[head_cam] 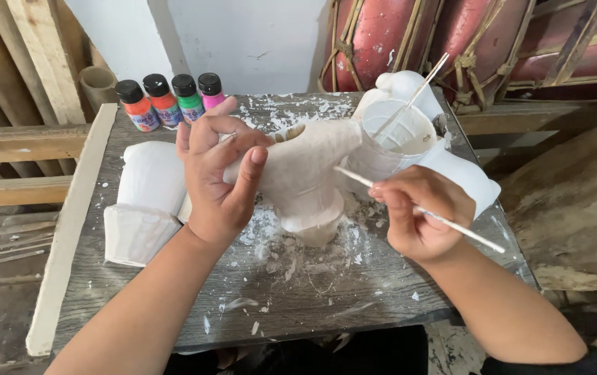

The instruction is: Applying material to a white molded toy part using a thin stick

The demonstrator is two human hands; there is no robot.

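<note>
My left hand (218, 173) grips a pale, unpainted plaster figure (309, 177) and holds it just above the grey wooden tabletop (298, 292). My right hand (420, 212) pinches a thin white brush stick (465, 230), whose tip touches the figure's right side. Behind the figure stands a white plastic cup (399, 135) of pale liquid with another thin stick (413, 97) leaning in it.
Several small paint bottles (170, 101) in orange, blue, green and pink line the table's back left. White plaster pieces (147, 201) lie at the left, another white piece (468, 182) at the right. Plaster chips litter the top. Wooden slats stand left, red drums behind.
</note>
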